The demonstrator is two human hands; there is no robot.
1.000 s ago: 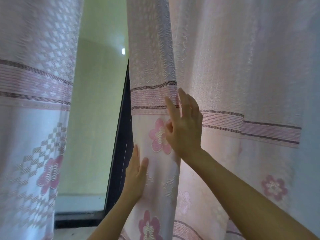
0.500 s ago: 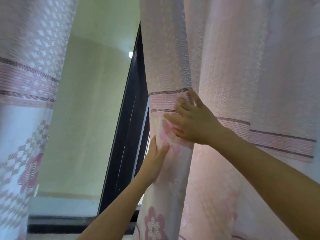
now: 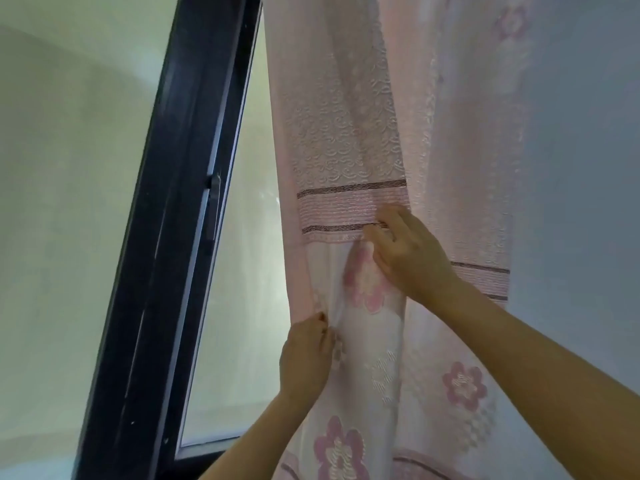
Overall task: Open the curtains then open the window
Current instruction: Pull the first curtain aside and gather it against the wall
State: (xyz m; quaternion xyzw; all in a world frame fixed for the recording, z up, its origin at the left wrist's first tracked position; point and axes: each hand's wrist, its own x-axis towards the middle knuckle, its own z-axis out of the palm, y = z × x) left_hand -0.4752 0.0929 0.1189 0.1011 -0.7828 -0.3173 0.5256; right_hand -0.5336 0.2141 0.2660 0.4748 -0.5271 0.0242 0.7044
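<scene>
Curtain [image 3: 349, 161] bunched at 3 o'clock of dark window frame [image 3: 173, 237]. Left hand [image 3: 306, 358] pinched its edge; right hand [image 3: 412, 254] gripped a fold at 1 o'clock of left. No writing visible.

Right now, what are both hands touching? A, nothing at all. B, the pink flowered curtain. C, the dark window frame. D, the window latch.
B: the left hand and the right hand are both on the pink flowered curtain, right of the dark window frame.
</scene>
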